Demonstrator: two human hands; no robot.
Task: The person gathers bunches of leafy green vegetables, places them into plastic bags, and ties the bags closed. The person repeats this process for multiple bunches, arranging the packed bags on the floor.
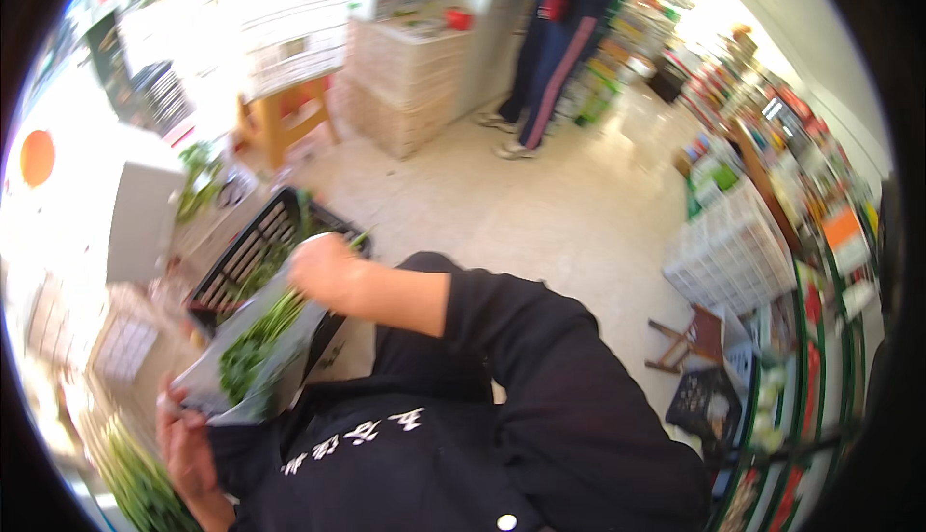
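A clear plastic bag stretches slantwise in front of me, with a bunch of leafy greens inside it. My left hand pinches the bag's edge at the lower left. Closed around the stem end of the greens is my right hand, blurred, and stem tips stick out past it. Behind and partly under the bag stands a black slatted plastic crate, which holds more greens. The bag hides part of the crate.
Long-stemmed greens lie at lower left. Beyond are a white foam box, a yellow stool and stacked crates. Another person stands at the back. At right are a white basket, a small wooden stool and shelves.
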